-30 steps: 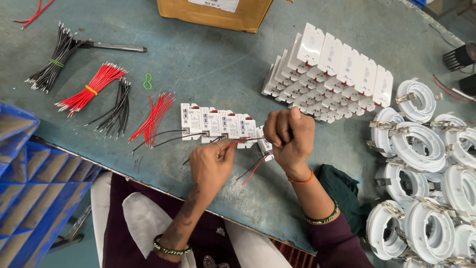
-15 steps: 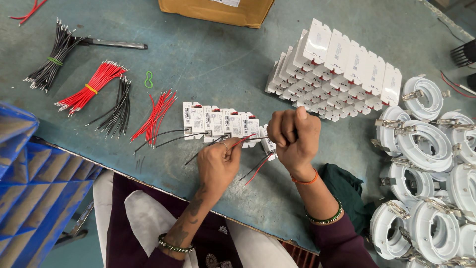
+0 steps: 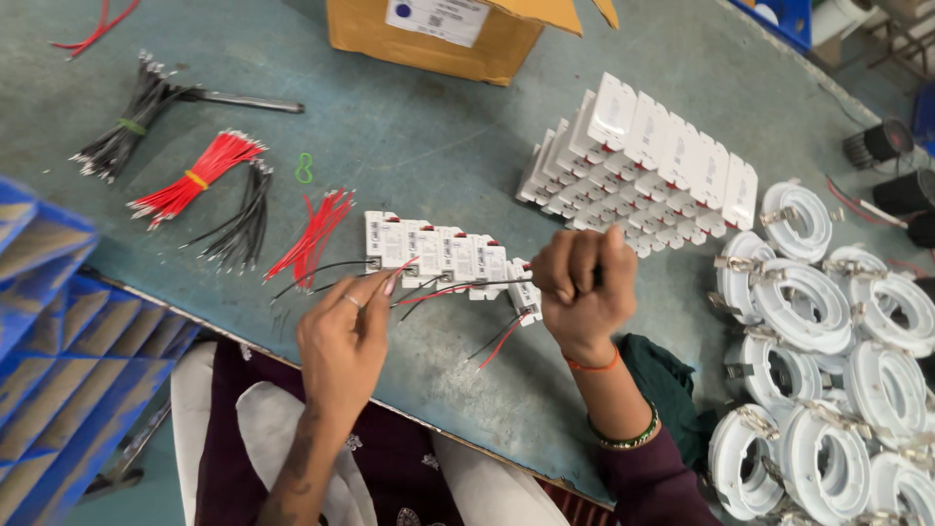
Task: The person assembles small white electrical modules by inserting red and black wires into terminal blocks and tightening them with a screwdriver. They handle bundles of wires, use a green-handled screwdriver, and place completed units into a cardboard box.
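- Pinching a thin red wire [image 3: 394, 274], the left hand [image 3: 341, 341] kept a fingertip grip; the wire looked limp, best held near its end.
- Small white modules [image 3: 438, 255] lay rowed on the bench [image 3: 429, 156], light and rigid.
- The right hand [image 3: 582, 287] was clenched on a slim tool.

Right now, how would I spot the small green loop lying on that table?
Start at the cardboard box on the far edge of the grey-green table. Come toward the near-left, between the banded red wire bundle and the loose red wires. The green loop lies alone there, the only green, curled thing among straight wires.
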{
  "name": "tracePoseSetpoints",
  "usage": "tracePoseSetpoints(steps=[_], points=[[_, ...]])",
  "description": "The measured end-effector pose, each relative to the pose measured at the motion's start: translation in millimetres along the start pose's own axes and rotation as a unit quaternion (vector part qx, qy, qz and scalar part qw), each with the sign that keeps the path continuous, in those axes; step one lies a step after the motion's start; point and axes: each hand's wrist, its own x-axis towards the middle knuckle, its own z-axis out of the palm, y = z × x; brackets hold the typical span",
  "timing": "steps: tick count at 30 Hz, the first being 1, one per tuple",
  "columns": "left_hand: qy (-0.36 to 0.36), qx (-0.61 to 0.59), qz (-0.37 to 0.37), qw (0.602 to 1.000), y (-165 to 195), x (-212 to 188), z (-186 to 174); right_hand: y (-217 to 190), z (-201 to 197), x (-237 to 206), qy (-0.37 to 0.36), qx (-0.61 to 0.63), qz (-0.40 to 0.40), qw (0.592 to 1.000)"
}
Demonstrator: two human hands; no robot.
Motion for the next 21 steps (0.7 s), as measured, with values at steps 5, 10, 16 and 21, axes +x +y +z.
tracePoseSetpoints(steps=[5, 10, 16, 21], points=[[0.01, 0.016, 0.111, 0.994, 1.3, 12.3, 4.2, 6.5, 17.7, 12.3, -0.025, 0.007, 0.009, 1.0], [0.015, 0.045, 0.104, 0.993, -7.0, 10.3, 28.1, 22.1, 26.6, 17.0, -0.031, -0.047, 0.004, 0.998], [0.007, 0.066, 0.106, 0.992, -17.9, 7.3, 38.0, 22.4, 20.9, 14.0, -0.023, -0.038, -0.004, 0.999], [0.017, 0.051, 0.109, 0.993, -17.4, 6.0, 38.0, 23.2, 19.8, 13.0, -0.026, -0.038, -0.012, 0.999]])
